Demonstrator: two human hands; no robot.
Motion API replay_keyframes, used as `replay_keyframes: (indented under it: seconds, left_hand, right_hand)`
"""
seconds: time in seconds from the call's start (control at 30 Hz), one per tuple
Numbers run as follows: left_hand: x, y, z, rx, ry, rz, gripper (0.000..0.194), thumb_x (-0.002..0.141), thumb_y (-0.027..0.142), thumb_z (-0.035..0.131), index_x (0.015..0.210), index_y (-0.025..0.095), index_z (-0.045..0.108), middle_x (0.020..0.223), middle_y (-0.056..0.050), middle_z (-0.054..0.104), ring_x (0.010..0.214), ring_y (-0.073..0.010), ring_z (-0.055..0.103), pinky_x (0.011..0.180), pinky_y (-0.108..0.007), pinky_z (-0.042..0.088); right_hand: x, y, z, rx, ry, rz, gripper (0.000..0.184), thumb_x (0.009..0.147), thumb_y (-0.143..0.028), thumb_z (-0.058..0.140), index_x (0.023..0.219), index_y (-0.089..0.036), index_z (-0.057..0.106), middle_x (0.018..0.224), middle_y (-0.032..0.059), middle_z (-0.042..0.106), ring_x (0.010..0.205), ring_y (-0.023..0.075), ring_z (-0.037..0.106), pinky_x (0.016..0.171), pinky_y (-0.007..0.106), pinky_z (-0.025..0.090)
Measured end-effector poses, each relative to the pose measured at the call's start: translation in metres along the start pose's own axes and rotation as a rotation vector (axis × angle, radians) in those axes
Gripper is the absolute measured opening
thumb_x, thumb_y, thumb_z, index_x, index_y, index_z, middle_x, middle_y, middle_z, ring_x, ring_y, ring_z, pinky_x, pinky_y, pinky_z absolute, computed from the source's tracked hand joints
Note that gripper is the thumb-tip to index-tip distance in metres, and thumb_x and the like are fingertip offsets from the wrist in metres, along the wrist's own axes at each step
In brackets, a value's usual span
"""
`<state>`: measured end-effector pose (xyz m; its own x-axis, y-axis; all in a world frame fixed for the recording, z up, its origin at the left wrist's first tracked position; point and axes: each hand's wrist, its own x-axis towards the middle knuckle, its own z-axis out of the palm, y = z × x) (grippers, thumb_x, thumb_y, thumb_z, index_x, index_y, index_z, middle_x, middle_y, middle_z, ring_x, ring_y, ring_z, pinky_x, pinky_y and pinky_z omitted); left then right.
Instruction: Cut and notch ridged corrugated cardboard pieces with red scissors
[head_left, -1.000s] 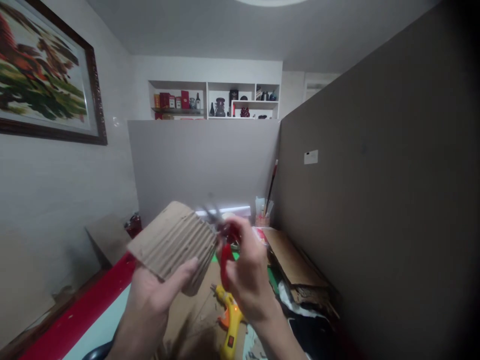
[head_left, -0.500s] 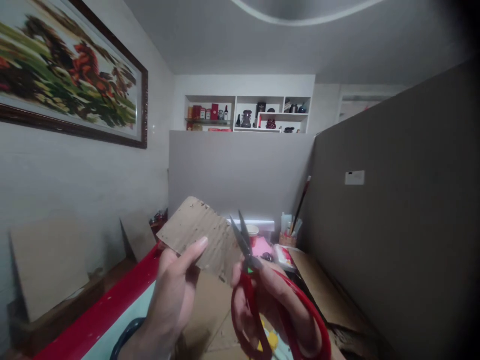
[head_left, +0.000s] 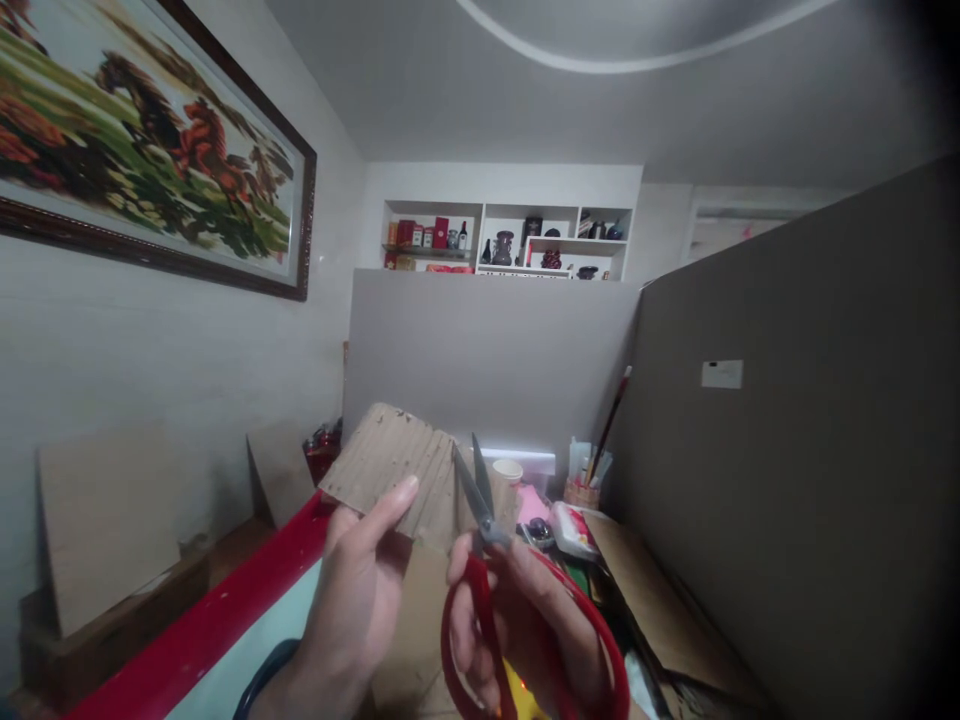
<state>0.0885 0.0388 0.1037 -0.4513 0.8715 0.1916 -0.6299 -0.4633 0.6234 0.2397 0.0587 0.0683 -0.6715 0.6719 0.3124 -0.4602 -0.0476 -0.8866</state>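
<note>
My left hand grips a piece of corrugated cardboard by its lower edge, thumb on top and fingers beneath. The cardboard is tilted, with its ridges and small torn specks facing me. In my right hand is a pair of scissors with red handles and grey blades. The blades are parted and point upward, right at the cardboard's right side. Whether they touch the cardboard I cannot tell. Below both hands lies more brown cardboard, partly hidden by them.
A paper cup, a pink item and a holder with brushes stand at the back. Flat cardboard lies at right beside the grey partition. A red edge runs along the left; boards lean against the wall.
The scissors have shifted slightly left, and their blades now stand closer to the held cardboard's right edge. The cardboard has turned a little. The whole view has moved slightly.
</note>
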Motion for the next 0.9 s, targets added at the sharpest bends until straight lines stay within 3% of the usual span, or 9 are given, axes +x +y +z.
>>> replay_keyframes:
  seconds: [0.13, 0.27, 0.43, 0.57, 0.67, 0.9]
  left_hand:
    - [-0.004, -0.001, 0.001, -0.008, -0.052, 0.016, 0.019, 0.071, 0.008, 0.082, 0.083, 0.022, 0.075, 0.086, 0.003, 0.074, 0.096, -0.0171, 0.071, 0.081, -0.022, 0.059]
    - [-0.003, 0.0, 0.002, -0.007, -0.064, 0.022, 0.011, 0.073, 0.009, 0.08, 0.079, 0.019, 0.076, 0.081, 0.0, 0.074, 0.1, -0.0191, 0.071, 0.084, -0.023, 0.058]
    - [-0.002, 0.0, 0.003, -0.031, -0.056, 0.037, 0.043, 0.073, 0.01, 0.079, 0.114, 0.022, 0.076, 0.104, -0.002, 0.08, 0.11, -0.022, 0.071, 0.096, -0.03, 0.055]
    - [-0.003, 0.001, 0.003, -0.024, -0.062, 0.028, 0.05, 0.075, 0.013, 0.079, 0.124, 0.02, 0.072, 0.109, -0.005, 0.079, 0.108, -0.0249, 0.072, 0.092, -0.033, 0.058]
    - [-0.005, 0.0, 0.003, -0.019, -0.064, 0.043, 0.057, 0.075, 0.011, 0.079, 0.129, 0.026, 0.07, 0.11, -0.001, 0.079, 0.108, -0.0234, 0.072, 0.09, -0.031, 0.058]
    - [-0.011, -0.011, 0.004, -0.009, -0.108, 0.015, 0.056, 0.071, 0.008, 0.081, 0.123, 0.028, 0.072, 0.085, 0.003, 0.076, 0.103, -0.0209, 0.071, 0.083, -0.024, 0.058]
  right_hand:
    - [0.007, -0.001, 0.007, 0.089, -0.059, -0.015, 0.05, 0.097, -0.066, 0.053, 0.102, -0.018, 0.064, 0.068, 0.0043, 0.068, 0.044, 0.0079, 0.053, 0.044, 0.017, 0.041]
    - [0.007, 0.002, 0.008, 0.109, -0.069, -0.013, 0.05, 0.096, -0.065, 0.055, 0.101, -0.017, 0.066, 0.069, 0.0051, 0.068, 0.045, 0.0076, 0.052, 0.044, 0.017, 0.038]
    - [0.004, 0.004, 0.011, 0.105, -0.026, -0.011, 0.048, 0.095, -0.064, 0.057, 0.1, -0.018, 0.068, 0.068, 0.0064, 0.069, 0.045, 0.0083, 0.051, 0.044, 0.019, 0.035]
    - [0.002, 0.004, 0.016, 0.126, -0.001, 0.012, 0.049, 0.095, -0.063, 0.059, 0.101, -0.016, 0.07, 0.069, 0.0071, 0.07, 0.047, 0.0081, 0.052, 0.046, 0.02, 0.035]
    - [0.003, 0.005, 0.016, 0.114, 0.001, -0.012, 0.049, 0.097, -0.062, 0.055, 0.1, -0.015, 0.069, 0.067, 0.0068, 0.069, 0.046, 0.0086, 0.052, 0.046, 0.02, 0.036]
    - [0.01, 0.006, 0.007, 0.18, -0.001, -0.157, 0.049, 0.1, -0.06, 0.048, 0.1, -0.015, 0.067, 0.063, 0.0029, 0.064, 0.044, 0.0101, 0.046, 0.043, 0.02, 0.038]
